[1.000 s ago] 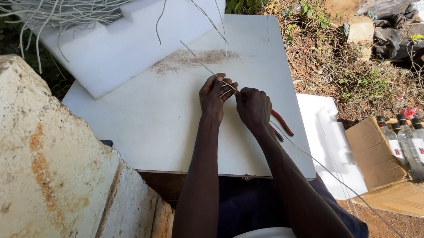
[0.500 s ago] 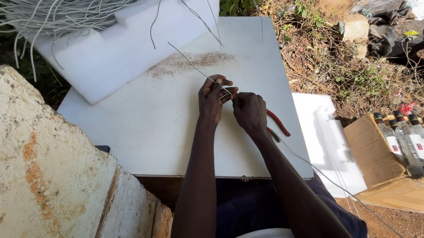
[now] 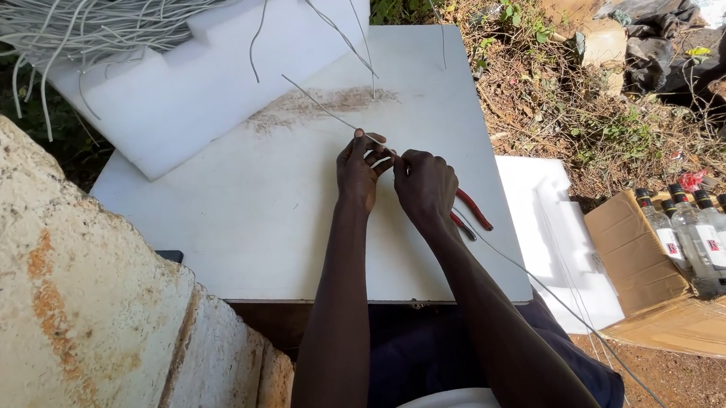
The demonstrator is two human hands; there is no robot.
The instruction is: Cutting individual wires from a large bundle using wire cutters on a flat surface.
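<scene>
Over the middle of a white tabletop (image 3: 238, 228), my left hand (image 3: 358, 171) pinches a thin grey wire (image 3: 317, 104) that runs up and to the left from the fingers. My right hand (image 3: 425, 187) is closed around red-handled pliers (image 3: 474, 211), whose handles stick out below the hand to the right. The two hands touch at the fingertips, where the plier jaws are hidden. A long strand of wire (image 3: 545, 289) trails from the right hand down past the table's front edge.
A heap of cut grey wires (image 3: 75, 28) lies on a white foam block (image 3: 204, 79) at the table's back. A rough stone wall (image 3: 60, 332) is at the left. On the right ground lie a white foam sheet (image 3: 558, 234) and a cardboard box of bottles (image 3: 701, 234).
The hands have stayed together at the table's middle. The free end of the wire has swung slightly, and the view has shifted a little.
</scene>
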